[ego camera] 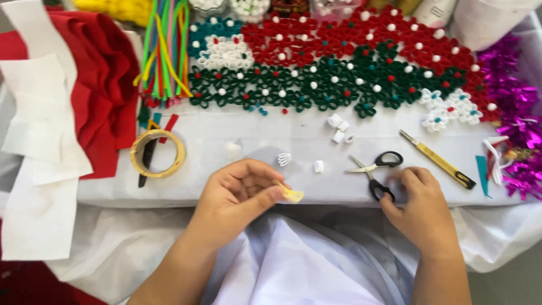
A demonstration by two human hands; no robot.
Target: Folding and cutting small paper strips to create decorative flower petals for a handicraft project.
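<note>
- Your left hand (240,189) pinches a small pale yellow scrap of soft material (292,195) between thumb and fingertips, held over the near edge of the white-covered table (271,138).
- Your right hand (420,206) rests at the table edge with its fingers curled over the lower black handle of the black-handled scissors (377,169); the fingertips are blurred, so you cannot tell how firmly it grips.
- Those scissors lie flat with blades pointing left, between your two hands and slightly beyond them.
- Just beyond your left hand sit a small white looped piece (284,158) and a short white roll (319,166); farther on, a cluster of white rolled bits (339,129).
- To the right of your right hand lies a yellow utility knife with a black end (437,160), angled toward the far left.
- Left of your left hand lies a ring of tan tape (158,153) with a dark tool across it.
- Farther left are red felt sheets (104,85) and white felt strips (39,130).
- Beyond both hands spreads a mat of red, green and white looped flowers with small pompom centres (339,62), beside a bundle of bright pipe cleaners (165,51).
- Far right of your right hand sits purple metallic tinsel (516,118).
- White cloth (293,265) covers your lap beneath both hands.
</note>
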